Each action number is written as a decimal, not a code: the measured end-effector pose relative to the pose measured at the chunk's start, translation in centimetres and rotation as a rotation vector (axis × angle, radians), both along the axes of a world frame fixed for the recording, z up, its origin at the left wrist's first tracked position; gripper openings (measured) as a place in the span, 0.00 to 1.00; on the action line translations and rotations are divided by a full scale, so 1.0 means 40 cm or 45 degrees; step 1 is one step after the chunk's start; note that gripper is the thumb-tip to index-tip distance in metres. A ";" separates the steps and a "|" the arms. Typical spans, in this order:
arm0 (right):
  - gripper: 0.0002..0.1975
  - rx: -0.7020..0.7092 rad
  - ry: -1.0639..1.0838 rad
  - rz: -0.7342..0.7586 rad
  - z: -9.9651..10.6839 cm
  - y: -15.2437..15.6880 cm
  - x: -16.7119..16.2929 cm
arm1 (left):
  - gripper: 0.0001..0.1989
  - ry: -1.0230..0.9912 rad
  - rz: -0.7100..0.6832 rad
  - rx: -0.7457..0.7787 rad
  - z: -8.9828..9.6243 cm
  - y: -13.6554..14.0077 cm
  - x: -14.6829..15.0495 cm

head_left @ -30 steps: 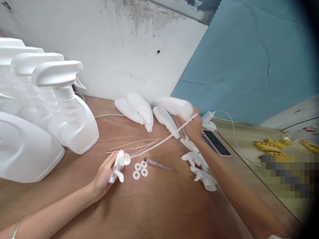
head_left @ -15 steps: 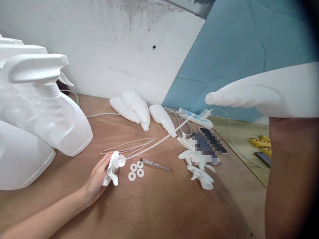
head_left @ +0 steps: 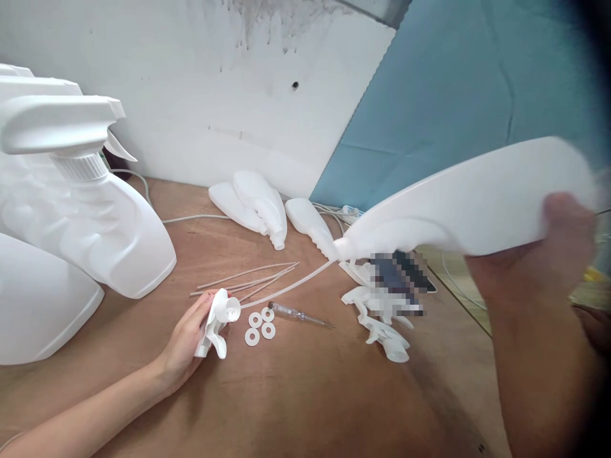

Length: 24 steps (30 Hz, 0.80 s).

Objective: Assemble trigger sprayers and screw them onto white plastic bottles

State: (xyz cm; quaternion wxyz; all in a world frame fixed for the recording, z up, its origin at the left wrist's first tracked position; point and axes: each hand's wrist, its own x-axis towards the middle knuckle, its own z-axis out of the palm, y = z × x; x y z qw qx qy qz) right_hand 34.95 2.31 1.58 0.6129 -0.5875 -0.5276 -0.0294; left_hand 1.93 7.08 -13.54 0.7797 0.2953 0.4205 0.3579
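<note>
My left hand (head_left: 184, 343) is closed around a white trigger spray head (head_left: 216, 324), its collar turned to the right. From the collar a thin white dip tube (head_left: 291, 284) slants up and right. My right hand (head_left: 548, 248) grips a white bottle (head_left: 468, 197) near its base, held tilted above the table. The bottle's neck points down and left, and the tube's far end meets the neck opening; some of the tube seems inside. White ring washers (head_left: 252, 336) and a clear-handled screwdriver (head_left: 296, 313) lie just right of my left hand.
Several assembled spray bottles (head_left: 133, 248) stand at the left. White bottles (head_left: 260, 203) lie by the wall (head_left: 181, 83). Loose tubes (head_left: 243, 278) rest mid-table, with more spray heads (head_left: 382, 337) to the right. Near them is a phone, partly pixelated, and cables run behind.
My right hand has brought the bottle left and down, so its neck now meets the tube's end. My left hand and the spray head have hardly moved.
</note>
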 end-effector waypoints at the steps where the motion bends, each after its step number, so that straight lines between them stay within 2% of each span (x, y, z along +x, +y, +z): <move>1: 0.18 0.030 0.228 0.112 -0.023 -0.001 -0.021 | 0.12 -0.007 0.004 -0.008 0.000 -0.001 0.000; 3: 0.15 0.007 0.587 0.119 -0.083 -0.008 -0.065 | 0.13 -0.031 0.010 -0.039 0.000 -0.002 0.000; 6: 0.15 -0.189 0.959 0.093 -0.184 -0.024 -0.131 | 0.16 -0.056 -0.020 -0.017 0.001 -0.003 0.001; 8: 0.19 -0.286 1.054 0.136 -0.241 -0.033 -0.168 | 0.16 -0.034 -0.062 0.041 0.004 -0.002 0.000; 10: 0.22 -0.301 1.075 0.205 -0.280 -0.040 -0.190 | 0.16 -0.005 -0.086 0.083 0.006 -0.002 -0.001; 16: 0.23 -0.210 1.088 0.183 -0.342 -0.065 -0.199 | 0.17 0.100 -0.100 0.185 0.001 -0.002 -0.005; 20: 0.21 -0.125 1.082 0.127 -0.379 -0.081 -0.213 | 0.17 0.239 -0.199 0.354 -0.004 -0.006 -0.010; 24: 0.21 -0.100 1.140 0.123 -0.399 -0.085 -0.226 | 0.17 0.332 -0.203 0.447 -0.002 -0.009 -0.011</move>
